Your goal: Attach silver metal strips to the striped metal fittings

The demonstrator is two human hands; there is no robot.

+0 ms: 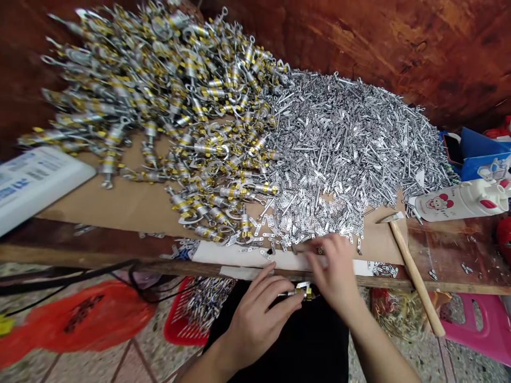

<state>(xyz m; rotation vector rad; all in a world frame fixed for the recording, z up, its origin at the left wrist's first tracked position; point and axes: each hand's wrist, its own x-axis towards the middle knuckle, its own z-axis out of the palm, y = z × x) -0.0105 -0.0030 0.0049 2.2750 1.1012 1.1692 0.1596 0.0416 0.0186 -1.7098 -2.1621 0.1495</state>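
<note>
My left hand (261,316) is closed around a small metal fitting with yellow bands (307,291), held over my lap just below the bench edge. Most of that fitting is hidden by my fingers. A little to its right and above, my right hand (334,274) is curled at the bench edge with its fingertips close together; what lies between them is too small to make out. Under those fingertips runs a white strip (231,259), with loose small metal plates (303,215) just beyond it.
Many yellow-banded fittings (187,69) are piled at the back left, metal pins and plates (351,122) at the centre right. A hammer (415,271) overhangs the bench edge, near a white bottle (451,202). Below are a red basket (175,319) and pink stool (475,330).
</note>
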